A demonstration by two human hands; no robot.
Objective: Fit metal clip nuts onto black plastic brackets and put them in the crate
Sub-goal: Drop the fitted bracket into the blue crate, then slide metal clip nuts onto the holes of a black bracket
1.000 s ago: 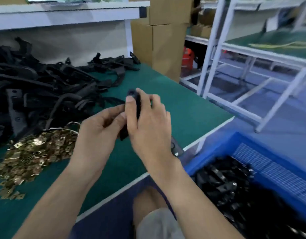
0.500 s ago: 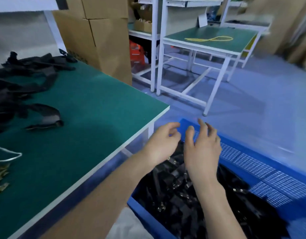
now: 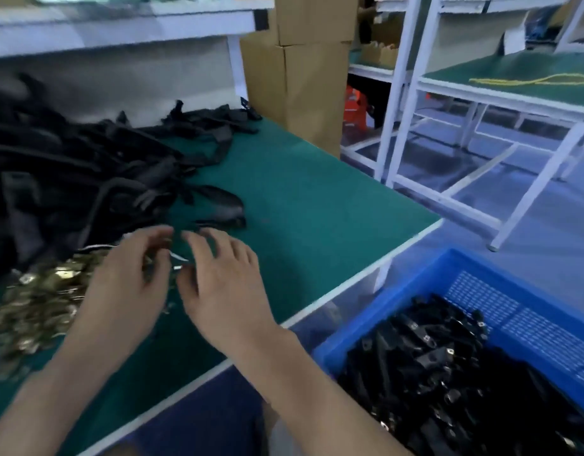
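Now | left hand (image 3: 121, 291) over clip nuts (image 3: 37, 301) | right hand (image 3: 226, 287) splayed alongside

A green-topped desk (image 3: 316, 199) with a white edge fills the middle. Behind its far corner stand stacked cardboard boxes (image 3: 303, 77), and a white shelf (image 3: 119, 24) runs above its back. To the right, on the blue-grey floor (image 3: 530, 209), a second white-framed desk (image 3: 501, 69) carries a yellow cord (image 3: 530, 80). Something orange (image 3: 354, 106) sits low beside the boxes.
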